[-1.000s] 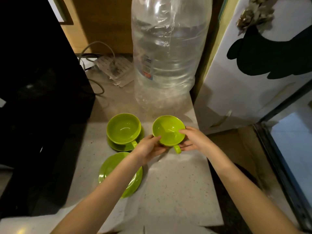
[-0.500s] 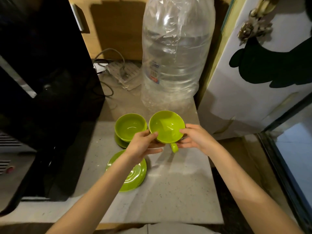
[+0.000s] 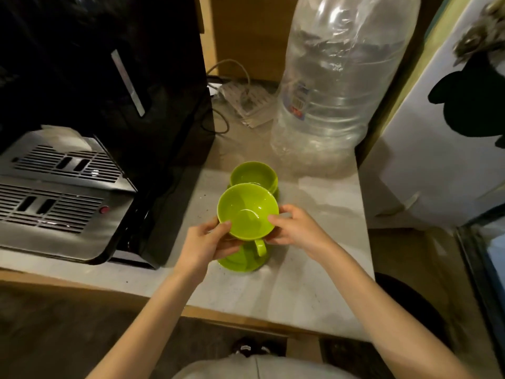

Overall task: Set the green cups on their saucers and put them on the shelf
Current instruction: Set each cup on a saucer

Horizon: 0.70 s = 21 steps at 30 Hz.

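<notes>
Both hands grasp one glossy lime-green ceramic cup (image 3: 248,212) by its rim, the left hand (image 3: 207,243) on the left side with its thumb hooked over the edge, the right hand (image 3: 296,228) on the right side with fingertips on the rim. The cup is upright, mouth up, and its loop handle points toward the near edge of the pale speckled surface (image 3: 314,269). Directly below it lies a lime-green round saucer (image 3: 240,262), mostly hidden by the cup and the left hand; whether the cup's base touches it cannot be told. Just behind, toward the far edge, a second lime-green cup (image 3: 252,173) sits on its own green saucer, of which only a dark sliver shows; its near rim is covered by the held cup and its handle is out of sight. A large clear plastic water bottle (image 3: 338,86) stands at the far right corner, its top cut off. A black and silver appliance (image 3: 82,149) fills the left side, cropped by the frame. The whole picture is slightly blurred.
</notes>
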{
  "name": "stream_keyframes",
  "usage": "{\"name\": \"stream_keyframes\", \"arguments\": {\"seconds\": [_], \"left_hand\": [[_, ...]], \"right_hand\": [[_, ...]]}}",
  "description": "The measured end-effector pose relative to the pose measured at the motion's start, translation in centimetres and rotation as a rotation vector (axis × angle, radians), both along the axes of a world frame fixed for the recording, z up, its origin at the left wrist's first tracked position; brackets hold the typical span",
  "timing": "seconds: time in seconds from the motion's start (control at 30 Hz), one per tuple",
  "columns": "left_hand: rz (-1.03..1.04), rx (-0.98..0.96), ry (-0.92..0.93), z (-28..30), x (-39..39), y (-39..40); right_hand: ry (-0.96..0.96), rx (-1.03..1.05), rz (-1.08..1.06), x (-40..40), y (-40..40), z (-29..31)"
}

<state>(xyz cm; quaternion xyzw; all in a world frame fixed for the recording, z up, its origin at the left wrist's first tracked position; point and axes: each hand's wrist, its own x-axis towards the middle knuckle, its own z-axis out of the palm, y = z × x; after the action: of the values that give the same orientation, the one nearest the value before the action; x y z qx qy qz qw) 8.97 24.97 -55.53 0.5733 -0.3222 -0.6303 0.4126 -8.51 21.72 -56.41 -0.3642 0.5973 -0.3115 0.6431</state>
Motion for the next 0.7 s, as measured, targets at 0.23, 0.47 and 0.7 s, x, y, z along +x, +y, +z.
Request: {"name": "stream_keyframes", "arguments": {"seconds": [0.23,0.47,0.7], "left_hand": [[0.043,0.134,-0.007,-2.9,2.0,1.8],[0.042,0.151,-0.034,-3.9,2.0,1.8],[-0.005,0.143,-0.064,-4.2,1.7,1.6]], "right_hand": [[0.112,0.035,0.094,1.9,1.7,-2.1],[0.203,0.022,0.071,2.0,2.1,-2.3],[0.228,0.014,0.036,1.7,2.2,-2.9]]}}
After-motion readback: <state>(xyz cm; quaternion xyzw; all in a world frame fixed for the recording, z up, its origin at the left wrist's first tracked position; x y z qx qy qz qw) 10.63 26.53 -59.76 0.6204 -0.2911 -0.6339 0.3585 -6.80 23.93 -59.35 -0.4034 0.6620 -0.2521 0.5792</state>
